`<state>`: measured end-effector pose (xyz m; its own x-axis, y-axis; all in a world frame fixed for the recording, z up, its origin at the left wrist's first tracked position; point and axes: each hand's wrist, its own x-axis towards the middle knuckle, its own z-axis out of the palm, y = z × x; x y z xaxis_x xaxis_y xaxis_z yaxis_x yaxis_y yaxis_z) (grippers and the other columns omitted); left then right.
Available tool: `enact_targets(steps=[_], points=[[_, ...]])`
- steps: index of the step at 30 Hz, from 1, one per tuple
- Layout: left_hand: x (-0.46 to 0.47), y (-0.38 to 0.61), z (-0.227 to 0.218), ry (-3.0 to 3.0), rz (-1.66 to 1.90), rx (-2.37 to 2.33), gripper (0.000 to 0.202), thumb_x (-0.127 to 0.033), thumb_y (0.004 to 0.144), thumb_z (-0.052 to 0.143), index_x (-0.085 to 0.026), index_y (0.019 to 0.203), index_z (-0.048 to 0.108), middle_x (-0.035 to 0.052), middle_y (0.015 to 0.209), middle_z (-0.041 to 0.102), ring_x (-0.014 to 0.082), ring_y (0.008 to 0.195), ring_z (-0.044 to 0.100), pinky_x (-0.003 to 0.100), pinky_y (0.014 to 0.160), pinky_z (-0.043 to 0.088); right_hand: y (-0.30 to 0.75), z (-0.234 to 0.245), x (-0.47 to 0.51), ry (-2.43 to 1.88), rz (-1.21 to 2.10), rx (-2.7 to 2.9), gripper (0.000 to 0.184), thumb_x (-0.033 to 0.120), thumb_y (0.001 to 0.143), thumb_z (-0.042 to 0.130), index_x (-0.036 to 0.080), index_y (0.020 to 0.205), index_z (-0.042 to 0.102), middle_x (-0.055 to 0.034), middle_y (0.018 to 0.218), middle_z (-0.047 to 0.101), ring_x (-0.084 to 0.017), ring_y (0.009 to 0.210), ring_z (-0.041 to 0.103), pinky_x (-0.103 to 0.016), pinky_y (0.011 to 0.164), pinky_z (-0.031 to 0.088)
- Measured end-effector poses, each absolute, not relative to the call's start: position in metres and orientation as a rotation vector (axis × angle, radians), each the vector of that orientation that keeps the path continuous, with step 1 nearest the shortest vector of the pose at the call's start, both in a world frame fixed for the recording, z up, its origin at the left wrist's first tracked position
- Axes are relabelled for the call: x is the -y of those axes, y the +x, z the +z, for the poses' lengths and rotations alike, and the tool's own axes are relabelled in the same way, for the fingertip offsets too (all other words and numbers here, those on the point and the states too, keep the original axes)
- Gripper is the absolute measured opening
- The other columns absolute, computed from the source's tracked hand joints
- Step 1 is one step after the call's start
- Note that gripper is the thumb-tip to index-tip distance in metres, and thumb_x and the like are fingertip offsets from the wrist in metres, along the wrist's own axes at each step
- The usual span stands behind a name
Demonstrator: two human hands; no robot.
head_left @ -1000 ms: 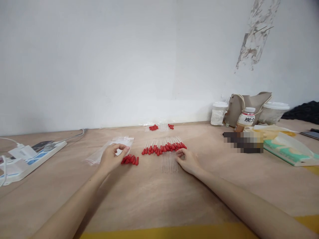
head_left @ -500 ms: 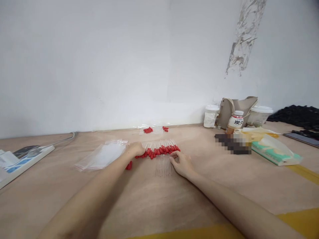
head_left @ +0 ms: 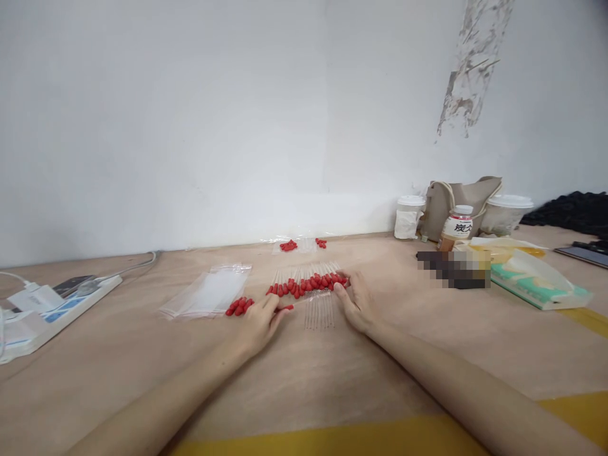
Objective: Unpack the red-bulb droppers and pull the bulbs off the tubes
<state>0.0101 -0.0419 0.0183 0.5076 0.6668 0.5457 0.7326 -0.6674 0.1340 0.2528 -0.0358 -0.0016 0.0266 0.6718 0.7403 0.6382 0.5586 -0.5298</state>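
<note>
small bottle (head_left: 456,226) near the wall bore a white label with bold black Chinese characters, the first looked like 炭, the rest was too small to read, no other text was legible

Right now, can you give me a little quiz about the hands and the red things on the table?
1. True or false: the right hand is at the right end of the row of red-topped droppers.
2. Which hand is nearer the small heap of red bulbs? A the left hand; B the right hand.
3. Fill in: the clear bags lie on the ___ side of the row.
Key: 1 true; 2 A; 3 left.
</note>
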Motion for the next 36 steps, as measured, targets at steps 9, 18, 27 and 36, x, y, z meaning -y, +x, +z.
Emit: enact_targets(steps=[9, 18, 27, 36], points=[[0.046, 0.025, -0.009, -2.57, -1.128, 0.884, 0.008, -0.023, 0.084, 0.048, -0.018, 0.078, 0.048, 0.0006, 0.075, 0.057, 0.0107, 0.067, 0.054, 0.022, 0.062, 0.043, 0.244, 0.0, 0.05, -0.819, -0.314, 2.192, 0.025, 0.04, 0.08, 0.051, 0.023, 0.096, 0.06, -0.003, 0.084, 0.061, -0.017, 0.082, 0.048, -0.036, 0.081, 0.027], [0.052, 0.028, 0.005, -2.507, -1.014, 0.709, 0.011, -0.025, 0.08, 0.054, -0.019, 0.089, 0.057, 0.0027, 0.081, 0.061, 0.0153, 0.075, 0.052, 0.03, 0.07, 0.038, 0.237, -0.006, 0.051, -0.687, -0.377, 2.219, 0.016, 0.026, 0.084, 0.047, 0.021, 0.085, 0.063, 0.001, 0.059, 0.056, -0.013, 0.066, 0.04, -0.033, 0.074, 0.025], [0.059, 0.025, 0.007, -2.483, -0.79, 0.743, 0.025, -0.026, 0.085, 0.046, -0.016, 0.063, 0.053, 0.0004, 0.058, 0.052, 0.0126, 0.061, 0.043, 0.03, 0.067, 0.032, 0.24, -0.003, 0.057, -0.684, -0.411, 2.29, 0.023, 0.026, 0.086, 0.041, 0.023, 0.08, 0.063, 0.0014, 0.055, 0.054, -0.013, 0.064, 0.04, -0.033, 0.075, 0.025], [0.061, 0.025, 0.011, -2.562, -0.766, 0.75, 0.022, -0.021, 0.085, 0.044, -0.017, 0.067, 0.055, 0.0013, 0.059, 0.052, 0.014, 0.064, 0.043, 0.029, 0.063, 0.031, 0.241, 0.0, 0.058, -0.7, -0.397, 2.304, 0.026, 0.027, 0.086, 0.039, 0.022, 0.076, 0.063, 0.0011, 0.055, 0.054, -0.012, 0.063, 0.041, -0.033, 0.075, 0.026]])
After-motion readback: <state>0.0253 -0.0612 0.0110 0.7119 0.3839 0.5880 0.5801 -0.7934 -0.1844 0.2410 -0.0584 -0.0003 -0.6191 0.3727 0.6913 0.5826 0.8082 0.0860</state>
